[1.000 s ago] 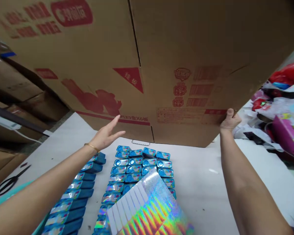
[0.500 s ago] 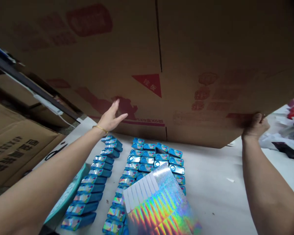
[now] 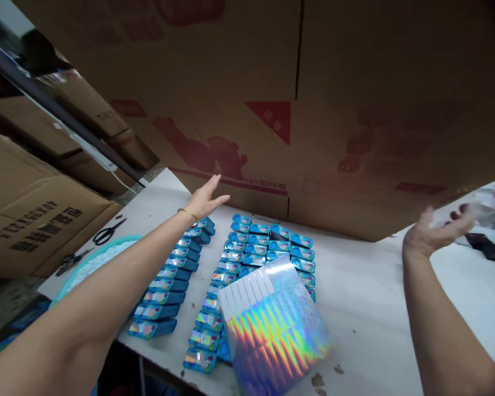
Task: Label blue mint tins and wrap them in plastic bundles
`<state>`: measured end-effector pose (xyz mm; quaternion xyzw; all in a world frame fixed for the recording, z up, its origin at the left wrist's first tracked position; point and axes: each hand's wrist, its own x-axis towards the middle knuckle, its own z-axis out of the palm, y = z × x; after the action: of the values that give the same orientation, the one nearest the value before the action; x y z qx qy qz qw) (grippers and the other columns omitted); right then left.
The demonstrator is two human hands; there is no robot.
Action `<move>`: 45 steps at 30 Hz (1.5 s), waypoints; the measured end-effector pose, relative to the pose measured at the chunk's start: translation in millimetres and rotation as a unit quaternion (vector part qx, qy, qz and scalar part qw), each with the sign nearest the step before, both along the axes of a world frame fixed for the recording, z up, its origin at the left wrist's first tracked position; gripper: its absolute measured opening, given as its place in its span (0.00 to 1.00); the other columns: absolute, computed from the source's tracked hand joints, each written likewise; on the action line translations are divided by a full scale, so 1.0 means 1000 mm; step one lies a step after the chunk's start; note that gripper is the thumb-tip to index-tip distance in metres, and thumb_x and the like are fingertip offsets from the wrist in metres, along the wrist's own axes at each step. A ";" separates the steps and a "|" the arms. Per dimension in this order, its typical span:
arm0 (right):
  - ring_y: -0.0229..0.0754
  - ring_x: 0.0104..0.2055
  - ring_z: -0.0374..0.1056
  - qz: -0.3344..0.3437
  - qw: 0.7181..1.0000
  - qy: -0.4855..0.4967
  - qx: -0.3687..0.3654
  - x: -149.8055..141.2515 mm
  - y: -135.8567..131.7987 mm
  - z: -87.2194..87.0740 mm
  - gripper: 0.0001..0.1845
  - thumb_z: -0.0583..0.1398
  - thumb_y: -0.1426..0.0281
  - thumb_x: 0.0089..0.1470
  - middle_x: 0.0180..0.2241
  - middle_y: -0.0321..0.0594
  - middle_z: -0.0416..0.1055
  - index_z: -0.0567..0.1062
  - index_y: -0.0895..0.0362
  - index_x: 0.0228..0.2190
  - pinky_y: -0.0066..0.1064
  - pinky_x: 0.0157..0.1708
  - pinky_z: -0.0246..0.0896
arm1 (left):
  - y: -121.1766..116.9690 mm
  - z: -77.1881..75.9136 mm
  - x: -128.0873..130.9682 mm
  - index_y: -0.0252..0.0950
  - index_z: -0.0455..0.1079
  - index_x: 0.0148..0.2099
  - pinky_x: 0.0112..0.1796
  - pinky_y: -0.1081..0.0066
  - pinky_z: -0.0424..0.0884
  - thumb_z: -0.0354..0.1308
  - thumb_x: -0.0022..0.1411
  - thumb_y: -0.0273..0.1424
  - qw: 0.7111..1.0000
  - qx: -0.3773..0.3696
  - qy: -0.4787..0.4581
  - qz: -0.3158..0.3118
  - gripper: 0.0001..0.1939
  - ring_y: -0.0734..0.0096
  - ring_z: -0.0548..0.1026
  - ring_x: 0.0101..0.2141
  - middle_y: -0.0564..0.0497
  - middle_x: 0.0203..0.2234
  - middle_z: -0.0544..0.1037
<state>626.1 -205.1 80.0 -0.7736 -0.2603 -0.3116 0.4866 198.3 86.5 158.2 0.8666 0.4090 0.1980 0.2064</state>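
A large cardboard box (image 3: 330, 148) with red print fills the upper view, above the white table. My left hand (image 3: 205, 201), a thin gold bracelet on its wrist, is open just in front of the box's lower part, its fingers apart. My right hand (image 3: 431, 234) is near the box's lower right corner, fingers spread and somewhat blurred; no firm hold on the box shows. Below, small blue tins (image 3: 226, 267) stand in several rows, and another line of blue tins (image 3: 165, 284) runs under my left forearm. A shiny holographic sticker sheet (image 3: 276, 335) partly covers the tins.
At the left, a turquoise basin (image 3: 76, 275) with white contents is partly hidden by my arm. Black scissors (image 3: 107, 234) lie near it on the white table (image 3: 367, 308). A printed carton (image 3: 41, 214) stands beyond. Clear plastic and dark items are at the right.
My right hand has come off the box's edge and its fingers have opened. The view has shifted, showing more of the table's left side. My left hand stays open, lower against the box.
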 end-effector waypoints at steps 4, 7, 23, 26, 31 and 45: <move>0.50 0.54 0.51 0.092 0.990 -0.037 -0.103 -0.090 -0.007 -0.005 0.23 0.55 0.66 0.48 0.51 0.50 0.57 0.63 0.60 0.47 0.45 0.52 0.45 | -0.033 -0.033 -0.030 0.36 0.52 0.59 0.48 0.62 0.63 0.51 0.49 0.49 0.995 -0.095 -0.017 -0.012 0.38 0.58 0.64 0.51 0.42 0.56 0.57; 0.46 0.52 0.55 0.156 0.979 0.024 -0.126 -0.156 -0.026 -0.019 0.15 0.52 0.67 0.51 0.48 0.47 0.61 0.68 0.57 0.41 0.43 0.51 0.49 | -0.071 -0.058 -0.059 0.36 0.56 0.57 0.46 0.62 0.65 0.50 0.50 0.50 0.985 -0.170 -0.019 -0.009 0.36 0.58 0.68 0.47 0.43 0.52 0.65; 0.44 0.47 0.61 0.307 0.921 0.055 -0.235 -0.305 -0.041 0.008 0.12 0.53 0.68 0.52 0.43 0.43 0.66 0.70 0.54 0.40 0.41 0.47 0.57 | -0.108 -0.038 -0.152 0.36 0.59 0.54 0.43 0.64 0.67 0.52 0.54 0.42 0.963 -0.170 -0.209 0.015 0.27 0.65 0.71 0.42 0.44 0.48 0.68; 0.45 0.44 0.63 0.306 0.902 0.081 -0.293 -0.320 -0.052 -0.022 0.12 0.53 0.66 0.52 0.41 0.44 0.68 0.71 0.55 0.37 0.42 0.44 0.59 | -0.131 -0.066 -0.166 0.35 0.63 0.50 0.39 0.66 0.69 0.51 0.54 0.43 0.963 -0.221 -0.151 -0.004 0.24 0.66 0.72 0.38 0.44 0.44 0.71; 0.44 0.42 0.64 0.350 0.857 0.115 -0.361 -0.338 -0.042 -0.061 0.11 0.52 0.67 0.53 0.38 0.43 0.70 0.73 0.56 0.35 0.39 0.43 0.60 | -0.164 -0.120 -0.150 0.37 0.69 0.43 0.42 0.64 0.66 0.51 0.55 0.39 0.975 -0.202 -0.025 -0.091 0.16 0.64 0.70 0.40 0.46 0.38 0.73; 0.47 0.49 0.56 0.416 0.740 -0.117 -0.515 -0.289 0.046 -0.087 0.17 0.49 0.72 0.55 0.49 0.44 0.63 0.67 0.54 0.46 0.38 0.44 0.54 | -0.182 -0.172 -0.024 0.39 0.67 0.33 0.48 0.60 0.53 0.53 0.54 0.39 0.997 -0.034 0.040 0.064 0.09 0.59 0.57 0.51 0.45 0.48 0.62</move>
<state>337.4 -159.2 -7.3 -0.6784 -0.7319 0.0159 0.0613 174.3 -95.4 -14.2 0.8385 0.4777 0.1617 0.2065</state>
